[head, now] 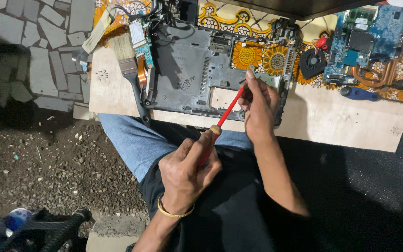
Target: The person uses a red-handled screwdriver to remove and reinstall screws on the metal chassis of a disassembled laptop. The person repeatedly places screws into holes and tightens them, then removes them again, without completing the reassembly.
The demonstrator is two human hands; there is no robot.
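A wooden board (332, 121) is lying across the seated person's lap, partly covered by a sunflower-patterned cloth (253, 53). On it, the grey laptop base shell (187, 70) is taking up the middle, stripped and lying flat, its near edge just past the person's knees. To the right, well apart from the shell, a blue circuit board (364, 39) is sitting on the cloth with a small black fan (312, 63) just beside it. A paintbrush (129, 65) is lying along the shell's left side.

The left hand (187, 175) is closing fully around the handle of a red screwdriver (220, 123), whose shaft is angling up towards the shell's near right corner. The right hand (257, 105) is resting on that corner, fingers curled and pinching around the screwdriver's tip; I cannot tell whether it is gripping the shaft or only steadying it.
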